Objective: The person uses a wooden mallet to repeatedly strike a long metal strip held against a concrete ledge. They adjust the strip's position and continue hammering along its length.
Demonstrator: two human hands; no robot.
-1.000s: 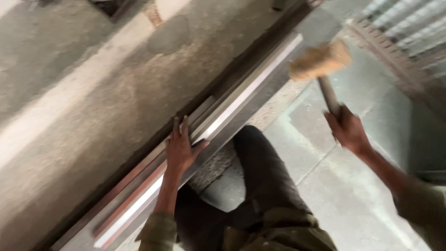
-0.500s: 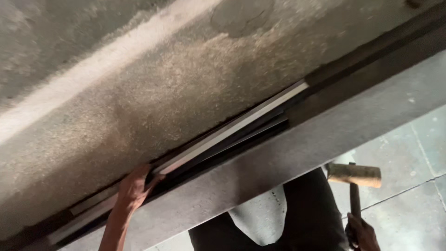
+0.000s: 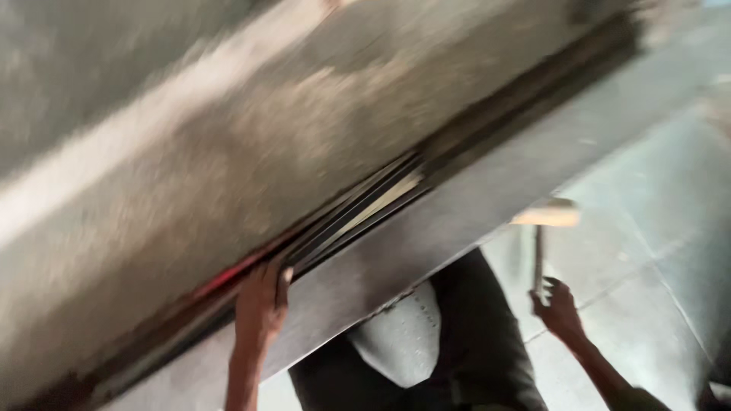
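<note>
The view is blurred by motion, so fine detail cannot be read.

Landmark: the grey slab (image 3: 487, 221), a long flat-faced edge that runs diagonally from lower left to upper right.

Left hand (image 3: 259, 308): raised against the dark channel (image 3: 358, 213) that runs just above the slab. The grip is partly closed, with the fingers (image 3: 283, 275) hooked over the channel's lower lip; the palm lies flat against the slab face. Pale and dark strips lie inside the channel, up-slope from this hand. A reddish streak (image 3: 228, 275) shows just left of the hand.

Right hand (image 3: 560, 308): below the slab and well apart from the left hand. The grip is closed around the lower end of the hammer (image 3: 542, 228). The handle stands nearly upright, and the pale wooden head lies crosswise, just beneath the slab's lower edge; contact cannot be determined.

Above the channel: a rough concrete surface (image 3: 228, 137). Below the slab: dark trousers (image 3: 472, 335) and a tiled floor (image 3: 647, 251).
</note>
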